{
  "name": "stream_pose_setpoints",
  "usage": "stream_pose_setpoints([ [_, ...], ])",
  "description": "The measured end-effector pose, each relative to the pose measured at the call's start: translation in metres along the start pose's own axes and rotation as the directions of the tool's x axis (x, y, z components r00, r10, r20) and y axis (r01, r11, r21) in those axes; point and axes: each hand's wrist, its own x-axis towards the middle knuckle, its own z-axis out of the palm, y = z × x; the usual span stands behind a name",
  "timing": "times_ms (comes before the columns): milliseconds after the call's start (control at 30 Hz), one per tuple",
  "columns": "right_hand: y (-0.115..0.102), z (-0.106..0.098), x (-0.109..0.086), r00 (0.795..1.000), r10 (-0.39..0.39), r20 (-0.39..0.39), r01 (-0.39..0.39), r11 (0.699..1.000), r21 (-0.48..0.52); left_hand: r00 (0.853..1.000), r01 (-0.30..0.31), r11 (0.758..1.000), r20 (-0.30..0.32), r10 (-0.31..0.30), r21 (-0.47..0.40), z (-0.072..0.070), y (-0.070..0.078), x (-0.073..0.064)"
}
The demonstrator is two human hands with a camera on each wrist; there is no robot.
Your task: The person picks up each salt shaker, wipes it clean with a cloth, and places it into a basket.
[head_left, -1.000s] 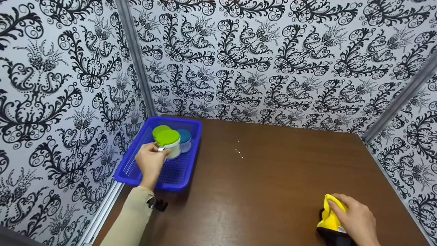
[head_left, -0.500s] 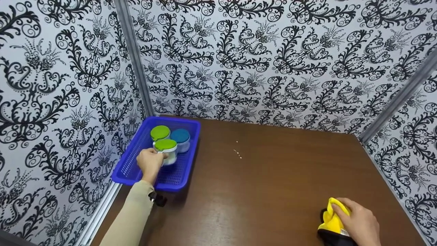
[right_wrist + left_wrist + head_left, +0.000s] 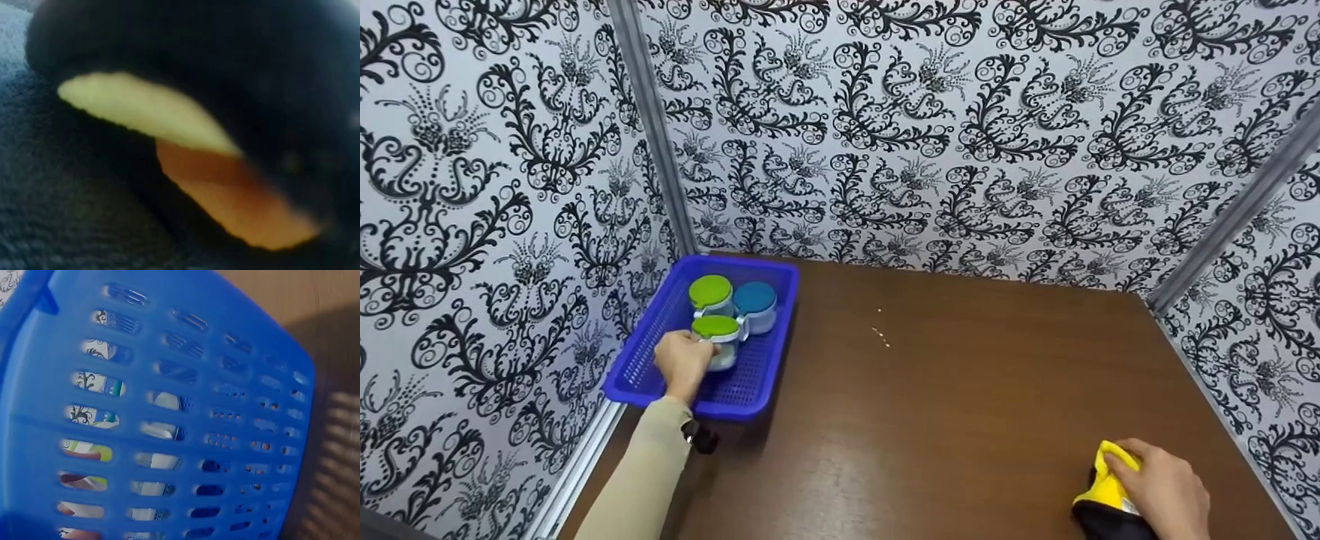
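Note:
In the head view my left hand (image 3: 682, 364) reaches into the blue slotted basket (image 3: 615, 390) at the left. It grips a clear jar with a green lid (image 3: 715, 325); the fingers partly hide its near side. Right behind stand a second green-lidded jar (image 3: 711, 291) and a blue-lidded jar (image 3: 755, 298). The basket's slotted wall (image 3: 169, 416) fills most of the left wrist view. At the lower right my right hand (image 3: 1170, 487) holds a bunched yellow and black cloth (image 3: 1106, 491). Dark fabric (image 3: 197, 50) fills the right wrist view, blurred.
A brown table (image 3: 960, 390) spans the space. Several small pale crumbs (image 3: 880, 336) lie near its middle. Patterned walls (image 3: 915, 135) rise at the back and both sides, and the basket sits by the left wall.
My left hand has lowered the green-lidded jar and drawn it slightly nearer and left within the basket. The right hand has shifted a little right and nearer with the cloth.

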Motion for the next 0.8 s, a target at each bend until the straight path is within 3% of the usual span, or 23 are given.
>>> stream_pose_setpoints([
  [200,0.004,0.011,0.005,0.999,0.015,0.048,-0.015,1.000,-0.006,0.998,-0.067,0.997,0.001,0.067,0.049,-0.002,-0.002,0.002],
  [400,0.007,0.022,0.011,0.982,0.061,0.178,-0.058,0.998,-0.024,0.985,-0.078,0.979,0.166,0.047,0.186,-0.009,-0.005,-0.001],
  [533,0.006,0.028,0.014,0.983,0.051,0.176,-0.046,0.998,-0.034,0.972,-0.079,0.962,0.236,0.015,0.263,-0.012,-0.005,-0.002],
  [800,0.007,0.036,0.013,0.989,0.031,0.147,-0.025,0.999,-0.046,0.962,-0.071,0.952,0.272,-0.013,0.297,-0.017,-0.006,-0.002],
])
